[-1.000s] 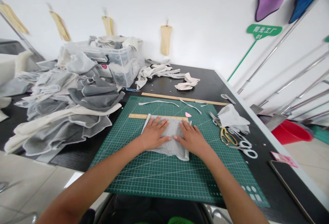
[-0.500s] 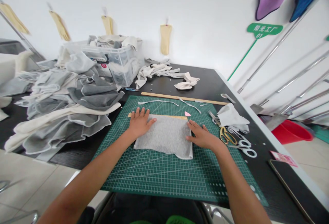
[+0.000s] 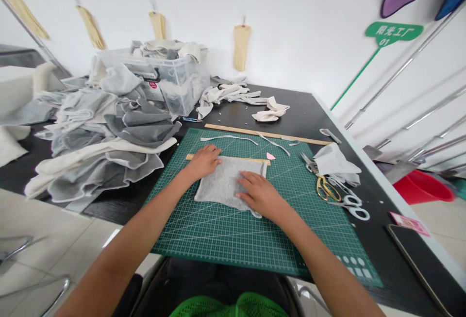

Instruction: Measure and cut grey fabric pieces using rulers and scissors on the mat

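A grey fabric piece (image 3: 225,183) lies flat on the green cutting mat (image 3: 233,239). My left hand (image 3: 204,161) rests on its upper left corner, fingers stretched out and touching a short wooden ruler (image 3: 255,160) along the fabric's far edge. My right hand (image 3: 257,193) lies flat on the fabric's right half, fingers spread and pointing left. Neither hand holds anything.
A heap of grey and cream cloth (image 3: 105,147) fills the table's left. Behind it stands a clear plastic bin (image 3: 174,81). A long wooden ruler (image 3: 265,135), pink chalk (image 3: 270,156), gold scissors (image 3: 325,188), white-handled scissors (image 3: 353,208) and cloth scraps (image 3: 335,161) lie right.
My right hand slid left from the fabric's right edge onto its middle. My left hand shifted slightly right along the top edge. The camera view tipped down a little.
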Tool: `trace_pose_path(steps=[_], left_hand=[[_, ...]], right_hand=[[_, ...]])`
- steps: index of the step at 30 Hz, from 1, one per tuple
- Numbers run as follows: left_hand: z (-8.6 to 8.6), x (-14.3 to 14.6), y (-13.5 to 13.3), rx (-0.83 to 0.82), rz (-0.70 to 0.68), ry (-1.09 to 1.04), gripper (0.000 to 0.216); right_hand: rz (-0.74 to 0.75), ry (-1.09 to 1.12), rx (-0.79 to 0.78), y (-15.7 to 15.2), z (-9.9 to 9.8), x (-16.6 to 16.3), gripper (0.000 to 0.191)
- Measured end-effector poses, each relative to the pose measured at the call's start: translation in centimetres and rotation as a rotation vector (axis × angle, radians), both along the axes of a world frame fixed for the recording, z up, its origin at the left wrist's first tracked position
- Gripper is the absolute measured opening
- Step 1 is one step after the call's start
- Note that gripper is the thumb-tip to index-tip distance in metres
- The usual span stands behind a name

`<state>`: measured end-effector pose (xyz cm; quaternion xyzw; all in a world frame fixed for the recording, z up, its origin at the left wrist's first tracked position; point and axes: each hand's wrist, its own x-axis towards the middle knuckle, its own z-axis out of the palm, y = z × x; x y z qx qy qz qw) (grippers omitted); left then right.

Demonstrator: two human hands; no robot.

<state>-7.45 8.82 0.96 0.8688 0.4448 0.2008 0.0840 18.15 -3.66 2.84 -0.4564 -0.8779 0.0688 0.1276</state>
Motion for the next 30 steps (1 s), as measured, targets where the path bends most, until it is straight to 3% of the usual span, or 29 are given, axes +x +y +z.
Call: trace_pose_path(steps=[3, 7, 16, 22, 30], left_hand=[[0.2, 0.0, 0.1, -0.02, -0.054, 0.0, 0.022], [0.2, 0.0, 0.2, -0.03, -0.016, -0.004, 0.016], [0.2, 1.2, -2.0, -0.034, 0.16, 0.029, 0.015], [1.3, 1.1, -2.9, -0.048, 0.193, 0.1, 0.019], [1.8, -0.3, -1.5, -0.118, 0.281, 0.147, 0.018]], right_hand=[[-0.023, -0.01, -0.062, -0.4, 0.2, 0.2, 0.051], [-0.021, -0.015, -0.113, -0.3, 0.5, 1.0, 0.049], [-0.123, -0.11, 0.092, -1.8, 0.6, -2.5, 0.051], [0.007, -0.113, 0.048, -3.1, 1.8, -4.1, 0.045], [0.05, -0.059, -0.046, -0.5, 1.0, -0.3, 0.02]])
